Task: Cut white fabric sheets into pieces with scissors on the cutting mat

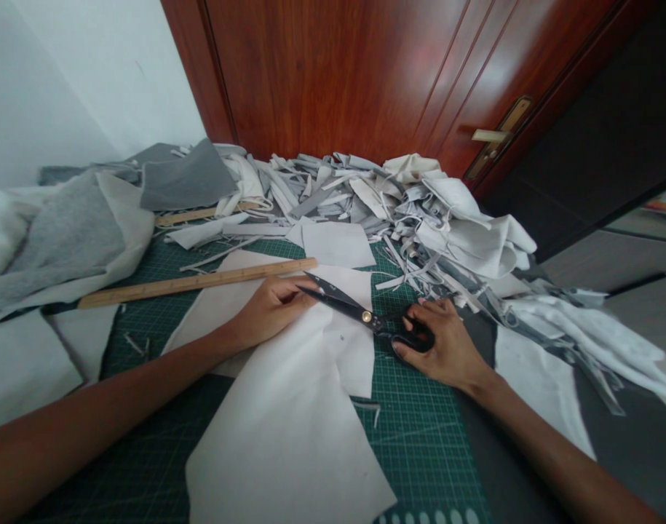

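Note:
My right hand [442,343] is shut on the black handles of a pair of fabric shears [346,306] with a brass pivot. Their blades stand slightly apart, pointing left across a white fabric sheet [289,429]. My left hand [270,311] lies flat on that fabric, holding nothing, just beside the blade tips. A wooden ruler [196,282] ends just above my left fingers, partly over the fabric. The sheet lies on a green cutting mat [420,444] with a printed grid.
A heap of white and grey fabric scraps [365,196] rises behind the mat against a reddish wooden door [322,73] with a brass lever handle [499,137]. Grey and white cloth [65,240] lies at the left, and a second ruler [201,215] sits among it. A white wall [76,73] stands at the far left.

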The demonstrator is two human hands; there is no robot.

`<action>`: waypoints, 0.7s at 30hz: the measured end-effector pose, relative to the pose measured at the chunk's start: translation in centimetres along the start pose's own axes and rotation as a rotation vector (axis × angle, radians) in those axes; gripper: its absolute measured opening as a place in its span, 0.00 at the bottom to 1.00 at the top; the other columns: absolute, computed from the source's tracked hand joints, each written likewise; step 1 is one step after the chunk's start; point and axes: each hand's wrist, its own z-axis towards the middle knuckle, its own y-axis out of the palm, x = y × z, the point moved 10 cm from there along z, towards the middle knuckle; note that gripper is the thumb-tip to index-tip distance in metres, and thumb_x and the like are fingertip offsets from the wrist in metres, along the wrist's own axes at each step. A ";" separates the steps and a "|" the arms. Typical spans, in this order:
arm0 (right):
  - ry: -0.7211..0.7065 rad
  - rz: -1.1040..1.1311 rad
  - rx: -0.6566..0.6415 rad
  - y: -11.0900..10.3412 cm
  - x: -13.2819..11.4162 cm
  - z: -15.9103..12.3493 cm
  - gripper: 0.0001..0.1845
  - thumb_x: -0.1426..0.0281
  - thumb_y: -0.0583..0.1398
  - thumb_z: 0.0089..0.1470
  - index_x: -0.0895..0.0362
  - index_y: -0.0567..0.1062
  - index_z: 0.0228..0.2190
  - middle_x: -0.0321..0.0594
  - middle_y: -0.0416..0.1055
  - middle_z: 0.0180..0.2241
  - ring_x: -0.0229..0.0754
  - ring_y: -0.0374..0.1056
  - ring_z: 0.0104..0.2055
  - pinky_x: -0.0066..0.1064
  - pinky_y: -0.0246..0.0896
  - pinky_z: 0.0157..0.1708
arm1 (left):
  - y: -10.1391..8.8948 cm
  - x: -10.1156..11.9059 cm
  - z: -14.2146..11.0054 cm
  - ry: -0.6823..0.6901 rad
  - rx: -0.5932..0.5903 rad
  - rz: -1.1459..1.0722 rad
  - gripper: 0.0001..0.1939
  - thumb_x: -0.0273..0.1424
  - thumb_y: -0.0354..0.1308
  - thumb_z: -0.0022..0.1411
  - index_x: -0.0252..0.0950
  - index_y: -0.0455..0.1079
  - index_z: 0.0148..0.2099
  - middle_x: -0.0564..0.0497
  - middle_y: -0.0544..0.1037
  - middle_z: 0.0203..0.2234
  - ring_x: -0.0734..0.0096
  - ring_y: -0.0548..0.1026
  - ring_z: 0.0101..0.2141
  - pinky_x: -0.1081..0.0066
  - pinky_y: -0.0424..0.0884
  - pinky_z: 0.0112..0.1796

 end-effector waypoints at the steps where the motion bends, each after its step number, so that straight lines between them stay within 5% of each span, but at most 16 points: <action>1: 0.007 0.000 -0.003 0.1 0.0 0.0 0.16 0.57 0.65 0.52 0.53 0.66 0.30 0.34 0.66 0.25 0.46 0.63 0.32 0.40 0.52 0.42 | 0.0 0.1 0.0 0.005 -0.004 0.001 0.08 0.29 0.61 0.65 0.33 0.81 0.42 0.48 0.84 0.38 0.70 0.80 0.37 0.73 0.75 0.42; 8: 0.005 0.027 -0.051 0.9 -0.1 0.0 0.15 0.59 0.64 0.53 0.53 0.65 0.32 0.35 0.67 0.29 0.45 0.62 0.32 0.40 0.52 0.40 | 0.2 0.1 0.2 -0.045 -0.012 0.016 0.07 0.31 0.62 0.62 0.35 0.80 0.37 0.48 0.84 0.35 0.67 0.81 0.37 0.72 0.77 0.42; 21: -0.011 0.108 -0.070 1.4 0.5 -0.2 0.18 0.54 0.61 0.59 0.53 0.64 0.28 0.34 0.64 0.24 0.43 0.60 0.29 0.37 0.52 0.36 | 0.2 -1.4 -0.2 -0.140 -0.043 0.099 0.16 0.36 0.56 0.71 0.35 0.79 0.52 0.46 0.82 0.50 0.64 0.79 0.49 0.68 0.72 0.53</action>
